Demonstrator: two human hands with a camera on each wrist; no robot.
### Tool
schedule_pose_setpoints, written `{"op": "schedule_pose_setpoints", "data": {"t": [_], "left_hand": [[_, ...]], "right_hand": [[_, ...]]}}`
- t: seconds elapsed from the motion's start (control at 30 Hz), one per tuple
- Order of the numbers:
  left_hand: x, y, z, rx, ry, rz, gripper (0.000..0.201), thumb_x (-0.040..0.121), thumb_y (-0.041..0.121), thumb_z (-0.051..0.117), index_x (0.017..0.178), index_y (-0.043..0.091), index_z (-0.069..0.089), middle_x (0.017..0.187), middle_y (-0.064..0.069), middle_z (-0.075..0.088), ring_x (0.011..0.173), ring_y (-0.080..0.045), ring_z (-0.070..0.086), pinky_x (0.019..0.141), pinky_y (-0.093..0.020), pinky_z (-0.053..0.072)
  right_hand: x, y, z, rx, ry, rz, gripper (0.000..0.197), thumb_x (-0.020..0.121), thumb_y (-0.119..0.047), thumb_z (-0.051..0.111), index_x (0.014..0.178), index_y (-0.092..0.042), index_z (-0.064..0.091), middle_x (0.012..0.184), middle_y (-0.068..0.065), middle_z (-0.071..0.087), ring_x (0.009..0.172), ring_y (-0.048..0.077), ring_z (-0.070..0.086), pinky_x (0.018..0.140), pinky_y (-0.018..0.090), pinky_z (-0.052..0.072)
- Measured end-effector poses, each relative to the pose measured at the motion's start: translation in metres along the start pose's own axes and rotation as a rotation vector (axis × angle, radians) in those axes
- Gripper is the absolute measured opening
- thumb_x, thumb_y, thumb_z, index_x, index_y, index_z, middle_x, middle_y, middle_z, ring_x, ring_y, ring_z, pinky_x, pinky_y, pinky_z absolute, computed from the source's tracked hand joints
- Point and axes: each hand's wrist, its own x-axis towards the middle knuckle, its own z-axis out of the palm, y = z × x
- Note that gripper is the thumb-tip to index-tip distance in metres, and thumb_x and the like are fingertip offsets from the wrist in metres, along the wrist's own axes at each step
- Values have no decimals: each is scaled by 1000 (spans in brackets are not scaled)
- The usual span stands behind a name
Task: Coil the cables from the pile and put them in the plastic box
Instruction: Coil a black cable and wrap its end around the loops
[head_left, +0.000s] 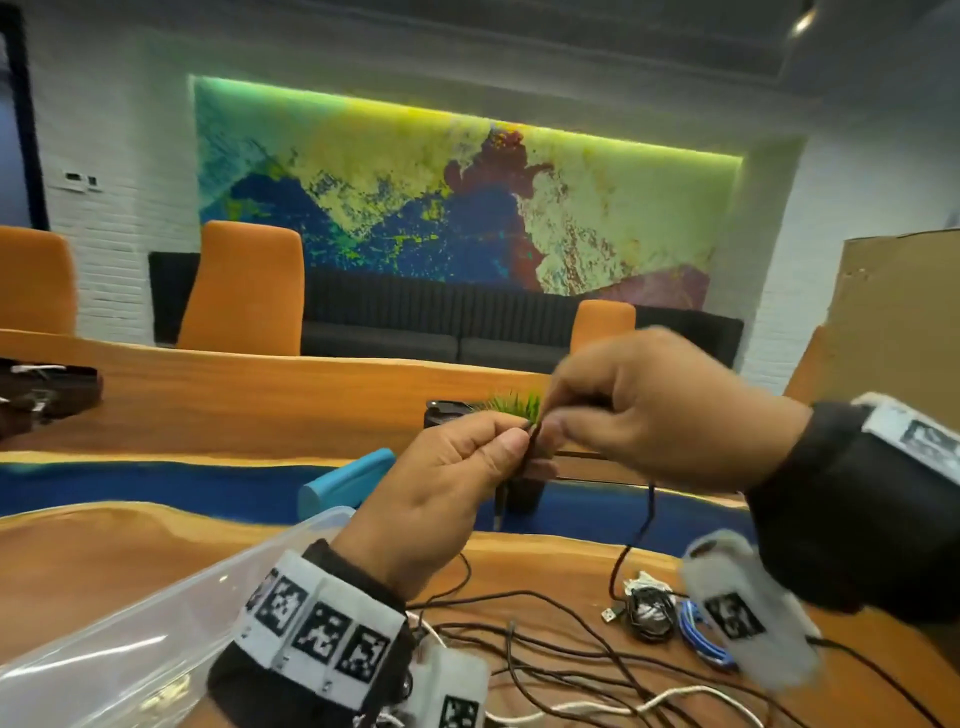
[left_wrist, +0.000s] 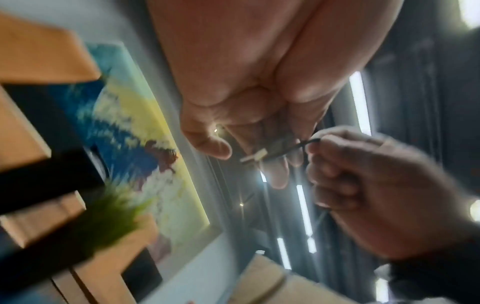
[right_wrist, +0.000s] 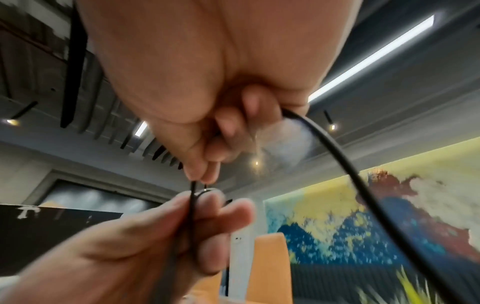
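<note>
Three orange chairs (head_left: 244, 286) – one plastic box (head_left: 156, 623)

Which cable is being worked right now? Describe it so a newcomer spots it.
Start at the wooden table, then the two hands raised above the cable pile. The thin black cable is pinched between them; unlike the rest, it hangs in the air.
</note>
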Motion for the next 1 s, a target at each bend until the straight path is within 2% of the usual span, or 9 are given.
{"op": "schedule_pose_setpoints", "data": {"t": [0.17, 0.27, 0.4, 0.57, 0.67, 0.77, 0.87, 0.93, 1.0], "left_hand": [[-4, 9, 1, -351, -68, -42, 28, 99, 23, 48, 104, 14, 73, 97, -3, 70, 78, -12, 58, 70, -25, 47], [-3, 18, -2, -716, -36, -28, 24, 98, 21, 48, 91, 12, 68, 122, -11, 70, 88, -15, 69, 73, -28, 57], [-1, 6, -15, -19, 64, 107, 25, 97, 24, 48, 102, 11, 68, 133, 13, 64, 117, -9, 62, 92, -30, 54], [-3, 3, -9, 161, -47, 83, 22, 102, 18, 49, 107, 19, 70, 95, 6, 70, 87, -8, 62, 77, -21, 50], [-4, 5, -8, -92, -106, -43, 20, 100, 22, 50, 101, 17, 70, 106, -14, 68, 79, -14, 53, 70, -25, 45], [-3, 11, -4, -534, -80, -91, 22, 100, 19, 46, 105, 6, 62, 127, -15, 64, 88, -16, 63, 75, -25, 54], [-1, 4, -7, -11, 49, 74, 24, 103, 18, 43, 112, 11, 64, 130, 6, 66, 113, -9, 64, 87, -23, 54], [-1, -3, -12, 418, -14, 146, 25, 100, 28, 43, 111, 19, 64, 116, 19, 67, 102, -8, 65, 82, -23, 53], [-2, -4, -13, 457, -38, 110, 23, 103, 26, 43, 103, 18, 65, 108, 16, 69, 94, -8, 65, 77, -24, 51]], "right_hand": [[5, 22, 14, 230, 225, 65, 9, 91, -23, 66, 89, -22, 75, 78, -5, 70, 76, 11, 65, 73, 35, 55], [-10, 19, 45, 281, 29, 144, 19, 98, -21, 55, 95, -29, 72, 86, -4, 68, 81, 12, 61, 78, 39, 54], [-18, 0, 41, -27, -217, 11, 15, 99, -33, 49, 92, -30, 62, 81, -11, 58, 76, 6, 54, 69, 23, 45], [0, 16, 7, 15, 156, -83, 5, 90, -25, 68, 90, -23, 72, 75, -16, 64, 74, 3, 61, 64, 17, 48], [1, 34, 37, 100, 244, 16, 12, 94, -20, 62, 97, -18, 74, 85, -4, 68, 82, 10, 63, 76, 36, 53], [-12, 33, 73, 186, 81, 138, 19, 100, -25, 52, 94, -23, 69, 85, 0, 67, 82, 18, 61, 80, 46, 52], [-21, 6, 69, 24, -191, 32, 16, 100, -33, 48, 91, -27, 60, 78, -10, 57, 73, 6, 54, 68, 23, 47], [-17, -4, 44, -80, -147, -51, 15, 97, -31, 54, 85, -25, 61, 71, -13, 53, 67, 3, 50, 61, 19, 39], [-9, 0, 16, -89, 42, -60, 10, 94, -27, 61, 85, -25, 67, 69, -16, 57, 66, 1, 53, 61, 18, 41]]}}
